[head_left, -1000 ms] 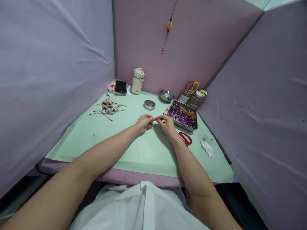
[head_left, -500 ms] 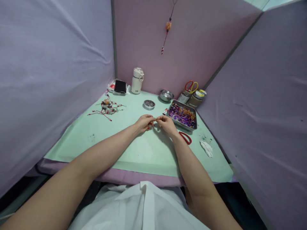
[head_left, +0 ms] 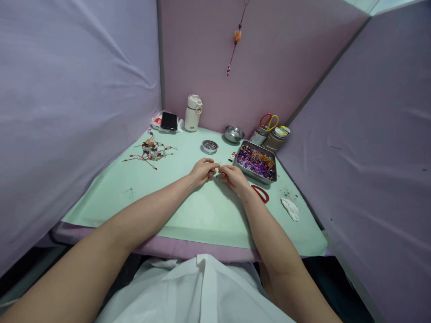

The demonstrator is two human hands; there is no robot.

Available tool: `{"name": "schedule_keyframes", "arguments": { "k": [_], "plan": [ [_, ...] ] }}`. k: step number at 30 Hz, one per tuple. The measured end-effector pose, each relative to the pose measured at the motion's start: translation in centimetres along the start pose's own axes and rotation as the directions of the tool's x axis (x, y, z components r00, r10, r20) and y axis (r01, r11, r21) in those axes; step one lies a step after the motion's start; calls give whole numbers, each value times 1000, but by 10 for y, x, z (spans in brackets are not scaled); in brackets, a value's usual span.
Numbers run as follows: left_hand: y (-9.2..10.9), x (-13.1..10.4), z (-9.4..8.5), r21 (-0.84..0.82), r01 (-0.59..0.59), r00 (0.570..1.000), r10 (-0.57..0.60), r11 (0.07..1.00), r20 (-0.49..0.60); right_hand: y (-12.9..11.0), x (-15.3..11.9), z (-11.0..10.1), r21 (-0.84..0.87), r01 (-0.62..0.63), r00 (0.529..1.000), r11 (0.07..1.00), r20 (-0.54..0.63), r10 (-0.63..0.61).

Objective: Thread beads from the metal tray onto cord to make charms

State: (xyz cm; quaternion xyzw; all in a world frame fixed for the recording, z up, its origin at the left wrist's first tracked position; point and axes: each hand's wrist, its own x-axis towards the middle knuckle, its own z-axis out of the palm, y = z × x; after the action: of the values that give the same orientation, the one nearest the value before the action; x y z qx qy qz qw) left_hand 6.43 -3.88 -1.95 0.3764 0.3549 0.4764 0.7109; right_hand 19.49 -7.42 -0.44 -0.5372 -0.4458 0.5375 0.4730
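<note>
Above the worktop's [head_left: 198, 211] middle, the left hand [head_left: 204, 171], nearly closed, holds a beaded string [head_left: 210, 176]; the right hand [head_left: 233, 175], fingertips pinched, holds its thin loop [head_left: 220, 164]. The bead tray [head_left: 259, 177] sits near the right edge.

Nothing can be read: marks on the white bottle [head_left: 192, 115] and jar label [head_left: 258, 137] are too small.

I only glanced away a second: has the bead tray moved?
No. Against the brown jar behind it, the bead tray has shifted neither left nor right, nearer nor farther.
</note>
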Motion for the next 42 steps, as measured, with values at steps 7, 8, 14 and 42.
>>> {"name": "schedule_keyframes", "arguments": {
  "k": [7, 8, 14, 42],
  "plan": [
    [0, -4, 3, 74, -3, 1000, 3, 997, -7, -2, 1, -6, -65, 51, 999, 997, -8, -51],
    [0, -6, 4, 106, -10, 1000, 13, 994, -24, -2, 1, -6, -82, 87, 996, 993, -22, -90],
    [3, -13, 9, 158, -16, 1000, 17, 987, -7, 1, 4, -5, -134, 251, 960, 959, -94, -265],
    [9, -12, 6, 8, 74, 997, -74, 997, -21, 4, 7, -9, -239, 342, 935, 909, -8, -354]
  ]
}}
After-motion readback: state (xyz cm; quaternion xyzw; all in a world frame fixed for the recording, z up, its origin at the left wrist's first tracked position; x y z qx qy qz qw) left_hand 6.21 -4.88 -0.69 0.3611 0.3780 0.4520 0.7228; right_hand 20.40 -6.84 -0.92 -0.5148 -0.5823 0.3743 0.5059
